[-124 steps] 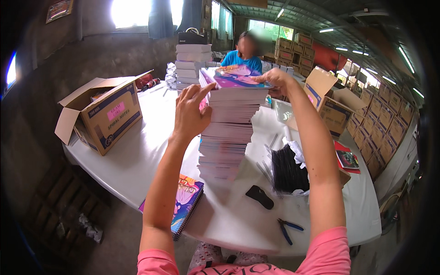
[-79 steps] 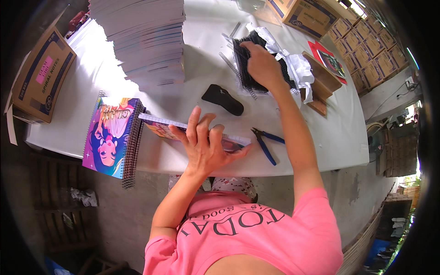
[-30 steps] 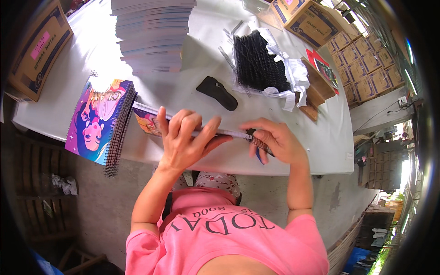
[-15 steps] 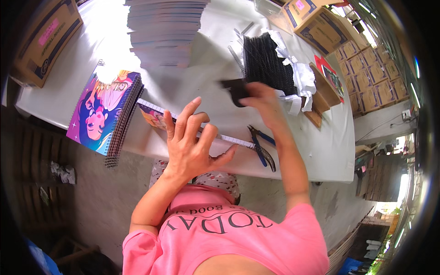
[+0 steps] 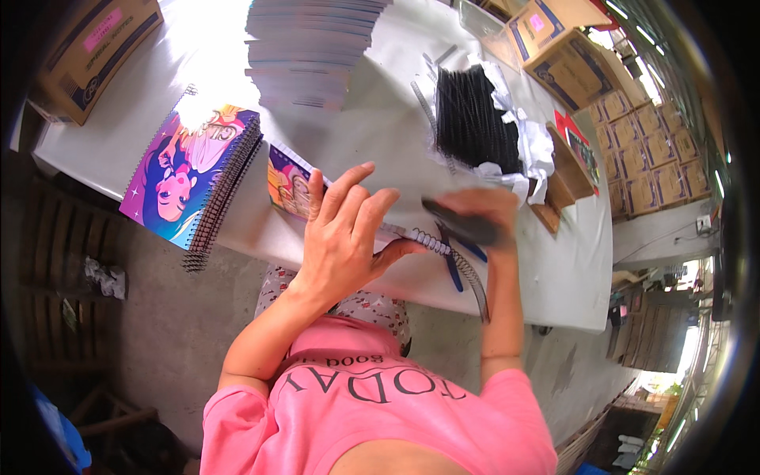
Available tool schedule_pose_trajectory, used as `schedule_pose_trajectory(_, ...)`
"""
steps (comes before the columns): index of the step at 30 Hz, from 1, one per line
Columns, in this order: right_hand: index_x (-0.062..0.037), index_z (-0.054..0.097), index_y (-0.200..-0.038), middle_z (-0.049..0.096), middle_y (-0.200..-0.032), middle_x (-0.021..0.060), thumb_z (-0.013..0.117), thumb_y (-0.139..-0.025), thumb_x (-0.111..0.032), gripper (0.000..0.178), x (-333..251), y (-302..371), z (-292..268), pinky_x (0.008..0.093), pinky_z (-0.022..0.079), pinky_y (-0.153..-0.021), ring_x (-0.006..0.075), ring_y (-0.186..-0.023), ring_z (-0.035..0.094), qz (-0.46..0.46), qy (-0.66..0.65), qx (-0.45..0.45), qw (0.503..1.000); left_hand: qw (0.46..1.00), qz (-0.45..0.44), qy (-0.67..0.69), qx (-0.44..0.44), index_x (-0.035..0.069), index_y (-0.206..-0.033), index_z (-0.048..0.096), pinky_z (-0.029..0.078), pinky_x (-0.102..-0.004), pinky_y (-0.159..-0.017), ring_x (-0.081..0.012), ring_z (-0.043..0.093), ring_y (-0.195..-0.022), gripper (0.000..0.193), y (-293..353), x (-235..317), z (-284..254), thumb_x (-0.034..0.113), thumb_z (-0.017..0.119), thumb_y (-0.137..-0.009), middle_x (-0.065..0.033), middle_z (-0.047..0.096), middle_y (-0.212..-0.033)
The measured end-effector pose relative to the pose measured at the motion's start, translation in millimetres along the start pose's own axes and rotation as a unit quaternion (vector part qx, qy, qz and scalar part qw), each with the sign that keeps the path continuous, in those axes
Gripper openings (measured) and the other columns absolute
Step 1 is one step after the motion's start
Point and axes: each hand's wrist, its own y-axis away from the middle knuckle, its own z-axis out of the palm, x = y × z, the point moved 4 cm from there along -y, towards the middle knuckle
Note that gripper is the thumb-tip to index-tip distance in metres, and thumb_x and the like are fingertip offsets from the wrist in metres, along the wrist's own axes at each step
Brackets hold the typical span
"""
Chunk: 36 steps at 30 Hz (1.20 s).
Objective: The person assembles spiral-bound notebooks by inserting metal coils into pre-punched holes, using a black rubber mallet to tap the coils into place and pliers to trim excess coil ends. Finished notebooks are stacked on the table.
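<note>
My left hand (image 5: pixel 340 237) is on a notebook (image 5: pixel 288 187) near the table's front edge. Its fingers reach over the white page edge, and the thumb presses by the spine. From the notebook's right end a dark spiral coil (image 5: pixel 473 281) curves down toward my right forearm. Blurred by motion, my right hand (image 5: pixel 487 212) grips a dark flat piece (image 5: pixel 463 223) just above that coil; its exact kind I cannot tell. Blue-handled pliers (image 5: pixel 454 273) lie beneath the coil, partly hidden. To the left rests a stack of colourful spiral notebooks (image 5: pixel 178 178) with black coils.
A heap of black spiral coils (image 5: pixel 475 119) lies among white paper at the right, next to a brown cardboard piece (image 5: pixel 570 170). At the back rises a tall stack of sheets or covers (image 5: pixel 305 51). Cardboard boxes stand at far left (image 5: pixel 99 59) and far right (image 5: pixel 566 55).
My right hand has moved down and toward me from beside the coil heap, carrying the dark piece to the notebook's right end. The coil there now hangs lower, and the view has shifted slightly.
</note>
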Motion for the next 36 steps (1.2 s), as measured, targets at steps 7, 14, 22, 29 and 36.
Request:
schedule_pose_trajectory(7, -0.0005, 0.07, -0.089, 0.068, -0.089, 0.0176, 0.064, -0.068, -0.001, 0.023, 8.3, -11.8, 3.3, 0.0312, 0.051, -0.078, 0.0261, -0.083, 0.067, 0.07, 0.177, 0.045, 0.981, 0.998, 0.005, 0.055, 0.017, 0.008, -0.128, 0.037, 0.014, -0.0524, -0.106, -0.0286, 0.046, -0.115, 0.085, 0.2, -3.5, -3.2, 0.033, 0.081, -0.06, -0.0097, 0.056, -0.099)
schedule_pose_trajectory(14, 0.0, 0.069, -0.08, 0.067, -0.085, 0.0199, 0.063, -0.071, 0.0, 0.011, 11.2, -27.0, 7.3, 0.0325, 0.052, -0.076, 0.0267, -0.08, 0.067, -0.079, -0.1, 0.081, 0.989, 0.989, -0.052, -0.128, 0.044, 0.009, -0.073, 0.057, 0.023, -0.056, -0.097, -0.0305, 0.047, -0.11, 0.062, -17.8, -28.8, -36.0, 0.058, 0.078, -0.042, -0.006, 0.049, -0.088)
schedule_pose_trajectory(22, 0.0001, 0.068, -0.077, 0.069, -0.083, 0.0129, 0.067, -0.063, 0.0, 0.014, 4.6, -49.7, 31.0, 0.0293, 0.052, -0.072, 0.0202, -0.077, 0.067, 0.033, 0.121, -0.027, 0.992, 0.998, 0.002, 0.002, 0.065, 0.006, -0.066, 0.049, 0.043, -0.0473, -0.082, -0.0369, 0.047, -0.113, 0.062, -22.1, -46.8, -26.9, 0.052, 0.083, -0.041, -0.0111, 0.045, -0.097)
schedule_pose_trajectory(29, -0.0012, 0.069, -0.076, 0.067, -0.08, 0.0186, 0.07, -0.067, -0.006, 0.01, 8.3, -48.8, 45.7, 0.0326, 0.052, -0.072, 0.0252, -0.074, 0.066, -0.038, 0.012, -0.021, 0.999, 0.994, -0.024, 0.074, 0.073, 0.005, -0.074, 0.05, 0.043, -0.0456, -0.085, -0.0402, 0.039, -0.117, 0.059, -16.2, -51.9, -34.7, 0.042, 0.084, -0.043, -0.016, 0.038, -0.11)
schedule_pose_trajectory(36, -0.0011, 0.069, -0.079, 0.067, -0.083, 0.0182, 0.071, -0.066, -0.005, 0.014, 18.6, -48.3, 41.8, 0.0319, 0.051, -0.072, 0.0255, -0.074, 0.066, 0.01, 0.06, -0.042, 0.997, 0.986, -0.077, 0.128, 0.069, 0.008, -0.079, 0.053, 0.046, -0.0399, -0.072, -0.0319, 0.045, -0.093, 0.06, -8.3, -60.6, -34.3, 0.04, 0.087, -0.043, -0.0149, 0.035, -0.112)
